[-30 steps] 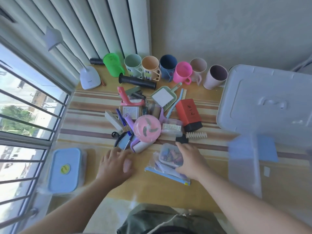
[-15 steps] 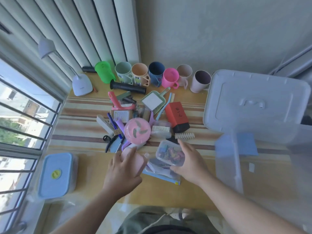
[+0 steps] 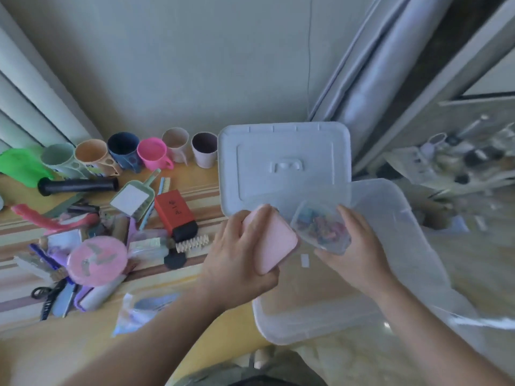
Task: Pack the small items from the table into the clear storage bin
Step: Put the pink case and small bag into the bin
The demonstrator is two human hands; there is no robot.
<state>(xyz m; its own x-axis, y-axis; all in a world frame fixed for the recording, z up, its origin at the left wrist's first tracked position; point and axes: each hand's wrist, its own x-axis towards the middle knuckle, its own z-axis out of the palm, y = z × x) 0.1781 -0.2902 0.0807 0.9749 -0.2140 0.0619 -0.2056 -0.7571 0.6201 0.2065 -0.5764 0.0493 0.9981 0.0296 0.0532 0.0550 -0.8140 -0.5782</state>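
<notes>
The left hand (image 3: 239, 263) has its fingers (image 3: 245, 232) curled round a flat pink case (image 3: 271, 240) with rounded corners, gripping it by its left edge so that its long axis runs from near-left to far-right. Just beside it the right hand (image 3: 359, 252) pinches a small clear box of coloured clips (image 3: 320, 228), thumb on top, the other fingers hidden beneath it. Both hands and both items hang over the open clear storage bin (image 3: 404, 232), which stands at the right end of the tabletop (image 3: 195, 274), part of it seeming to reach past the near edge. So the drop point lies straight below the fingers; neither hand has to travel sideways, and the right one is slightly deeper over the bin's middle. To my eye the bin holds nothing so far except a small white label on its wall, too small to read. Its grey lid (image 3: 284, 162) lies behind it toward the far edge. To the left, the remaining pile covers the middle of the tabletop: a pink round fan (image 3: 97, 260), a red box with a black end (image 3: 174, 211) bearing dark characters I cannot make out, a green dustpan (image 3: 133, 197), a black handle grip (image 3: 78, 186), a clear zip bag (image 3: 145, 307) nearest the front edge, and a row of cups (image 3: 152, 154) along the far edge. Most of the packing is yet to do.
</notes>
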